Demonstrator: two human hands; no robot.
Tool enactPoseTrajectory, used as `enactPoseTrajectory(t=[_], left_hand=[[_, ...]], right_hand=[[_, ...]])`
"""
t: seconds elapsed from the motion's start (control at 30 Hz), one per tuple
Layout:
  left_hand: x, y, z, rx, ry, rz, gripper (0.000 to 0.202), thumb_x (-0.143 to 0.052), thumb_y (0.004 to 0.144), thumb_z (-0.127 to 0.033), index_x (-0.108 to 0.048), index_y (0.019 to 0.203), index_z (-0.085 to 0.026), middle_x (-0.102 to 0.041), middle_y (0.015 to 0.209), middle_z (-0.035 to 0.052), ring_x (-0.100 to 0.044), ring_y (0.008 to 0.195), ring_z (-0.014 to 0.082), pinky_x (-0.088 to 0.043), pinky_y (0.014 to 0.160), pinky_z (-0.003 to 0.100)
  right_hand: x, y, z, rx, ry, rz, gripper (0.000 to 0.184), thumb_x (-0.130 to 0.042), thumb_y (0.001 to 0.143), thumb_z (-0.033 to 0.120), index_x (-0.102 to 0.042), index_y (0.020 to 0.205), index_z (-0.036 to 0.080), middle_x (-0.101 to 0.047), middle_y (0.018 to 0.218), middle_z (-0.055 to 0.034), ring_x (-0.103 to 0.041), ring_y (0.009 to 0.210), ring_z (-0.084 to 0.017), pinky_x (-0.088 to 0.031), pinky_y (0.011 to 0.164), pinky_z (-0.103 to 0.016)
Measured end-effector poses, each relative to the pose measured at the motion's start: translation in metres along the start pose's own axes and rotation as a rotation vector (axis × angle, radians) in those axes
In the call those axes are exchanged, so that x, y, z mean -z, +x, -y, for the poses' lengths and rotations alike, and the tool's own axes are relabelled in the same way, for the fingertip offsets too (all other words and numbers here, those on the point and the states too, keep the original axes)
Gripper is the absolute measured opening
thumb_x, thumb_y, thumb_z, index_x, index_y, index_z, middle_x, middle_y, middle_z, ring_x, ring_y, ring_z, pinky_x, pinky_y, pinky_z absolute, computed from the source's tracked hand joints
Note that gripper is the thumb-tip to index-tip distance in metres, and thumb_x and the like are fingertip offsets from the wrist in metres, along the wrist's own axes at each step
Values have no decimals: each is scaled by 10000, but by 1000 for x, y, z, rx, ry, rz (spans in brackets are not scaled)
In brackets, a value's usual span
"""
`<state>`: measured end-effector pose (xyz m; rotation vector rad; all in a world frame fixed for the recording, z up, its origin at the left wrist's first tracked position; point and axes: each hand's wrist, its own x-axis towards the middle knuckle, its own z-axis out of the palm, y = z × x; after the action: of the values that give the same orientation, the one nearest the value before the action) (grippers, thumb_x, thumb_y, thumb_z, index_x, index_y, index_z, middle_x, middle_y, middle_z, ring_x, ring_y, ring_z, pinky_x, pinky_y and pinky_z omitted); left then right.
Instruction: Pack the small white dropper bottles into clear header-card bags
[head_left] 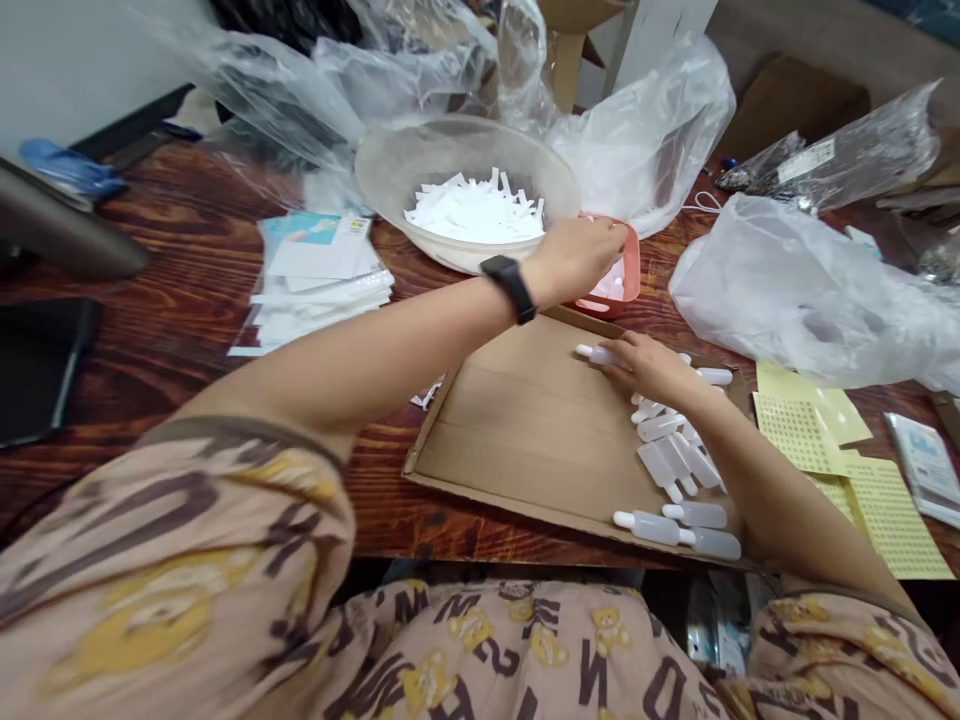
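My left hand (579, 256), with a black band on its wrist, reaches over a small red-orange basket (632, 268) holding pale pink pieces. Its fingers point down into the basket and are mostly hidden. My right hand (646, 366) is closed around a small translucent bottle (600, 355), whose white tip points left. Below it is a shallow cardboard tray (517, 430). Several similar bottles (660, 465) lie loosely along the tray's right side, some partly covered by my right forearm. A few more bottles (652, 526) rest near the front right corner.
A large translucent bowl (382, 180) of white strips stands behind the tray. Stacked packets (322, 275) lie to the left. Clear plastic bags (787, 280) crowd the back and right. Yellow sticker sheets (806, 430) lie on the right, and a dark flat object (37, 365) at the far left.
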<state>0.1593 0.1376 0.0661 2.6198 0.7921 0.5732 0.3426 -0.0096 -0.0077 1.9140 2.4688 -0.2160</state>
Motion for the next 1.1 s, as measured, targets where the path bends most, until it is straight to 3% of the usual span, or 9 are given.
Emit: enactPoseTrajectory(t=[0.13, 0.27, 0.4, 0.5, 0.6, 0.7, 0.83, 1.0, 1.1], left_hand=[[-30, 57, -2, 132, 126, 118, 428, -621, 980, -89, -652, 1392, 18, -673, 1434, 314, -590, 1402, 462, -374, 1157, 514], [-39, 61, 0, 194, 82, 139, 440, -603, 969, -79, -651, 1405, -32, -674, 1452, 294, -588, 1412, 436, -363, 1189, 550], [-28, 51, -9, 212, -5, 107, 499, -581, 998, -115, -560, 1491, -41, -560, 1569, 307, -572, 1429, 409, -399, 1178, 526], [-20, 20, -27, 238, -311, 90, 366, -517, 1078, -187, -549, 1437, -123, -654, 1461, 201, -671, 1302, 285, -519, 1067, 417], [-22, -40, -53, 369, -1135, 72, 178, -523, 1102, -240, -536, 1273, -192, -708, 1308, 108, -738, 1106, 203, -590, 920, 355], [-29, -106, -77, 521, -1625, 54, 70, -587, 1081, -250, -543, 1126, -221, -751, 1129, 46, -768, 972, 165, -587, 831, 288], [-30, -161, -95, 713, -1860, 47, 150, -621, 1071, -382, -618, 1074, -232, -789, 1116, 44, -793, 1084, 210, -600, 826, 275], [-28, -191, -102, 798, -1934, -62, 401, -553, 1068, -617, -680, 1091, -237, -795, 1216, 66, -761, 1253, 288, -650, 951, 382], [-36, -205, -106, 797, -1870, -183, 295, -646, 1048, -515, -669, 1183, -254, -792, 1246, 45, -780, 1192, 255, -652, 913, 343]], right_hand=[[-10, -15, 10, 30, 14, -71, 379, -588, 1068, 298, -671, 1414, 166, -722, 1213, -169, -710, 1090, -306, -570, 979, -432], [-14, -46, 12, 10, 82, -179, 410, -519, 1094, 292, -624, 1472, 177, -699, 1284, -180, -714, 1109, -319, -595, 967, -477], [-8, -79, 18, -52, 188, -360, 454, -517, 1112, 355, -551, 1553, 255, -658, 1354, -145, -687, 1215, -297, -588, 1037, -489], [-2, -100, 35, -134, 364, -570, 395, -635, 1069, 435, -660, 1431, 278, -699, 1244, -103, -686, 1144, -275, -596, 1012, -464], [1, -117, 65, -207, 533, -704, 364, -707, 1029, 477, -737, 1334, 282, -694, 1181, -91, -670, 1115, -267, -610, 943, -426], [-3, -129, 101, -231, 630, -731, 376, -714, 1033, 441, -735, 1382, 305, -649, 1177, -84, -650, 1124, -251, -602, 977, -427], [-16, -131, 143, -255, 769, -750, 351, -718, 1036, 410, -725, 1373, 313, -646, 1140, -74, -657, 1080, -239, -617, 958, -438], [-32, -122, 175, -259, 953, -825, 566, -783, 990, 437, -545, 1496, 340, -684, 1143, -44, -706, 1089, -229, -650, 935, -429], [-35, -118, 183, -259, 940, -818, 623, -782, 984, 475, -498, 1526, 356, -673, 1085, -32, -710, 1023, -227, -669, 893, -431]])
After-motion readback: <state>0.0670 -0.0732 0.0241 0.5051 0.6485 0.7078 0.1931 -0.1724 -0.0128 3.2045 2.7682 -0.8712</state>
